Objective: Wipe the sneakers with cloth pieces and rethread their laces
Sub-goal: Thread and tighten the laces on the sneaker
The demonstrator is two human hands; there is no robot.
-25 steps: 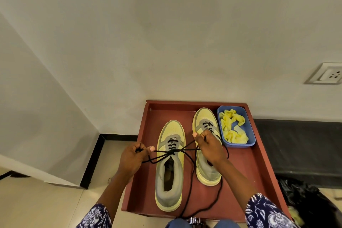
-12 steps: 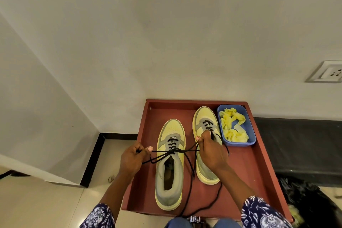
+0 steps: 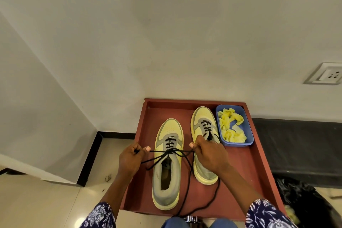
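Left hand (image 3: 130, 161) off left flank of near sneaker (image 3: 167, 164), fingers (image 3: 136, 149) curled, pinching one end of black lace (image 3: 172, 152); thumb tip points in toward shoe. Near sneaker lying toe-away, heel-toward, long axis running front-to-back on red tray (image 3: 238, 189); mouth open, lace crossed through eyelets down the tongue. Lace pulled taut straight across the top eyelets, at right angles to shoe's long axis, one end to each hand; extra strands sag across the mouth toward the left hand, and a long slack tail drops past the heel toward tray's near edge. Right hand (image 3: 211, 155) on right flank, between the two shoes, fingers curled and gripping the other lace end; hand overlaps far sneaker (image 3: 203, 127), hiding its mid part. Both hands about level with the top eyelets and roughly equally close, one per side. Likely step: snugging lace or starting a knot; next pull probably outward and apart along that crosswise line. Far sneaker parallel, set further back, laced as far as visible. Blue tub (image 3: 247, 126) just beside far sneaker's toe, yellow cloth pieces (image 3: 230, 126) inside, untouched by either hand.
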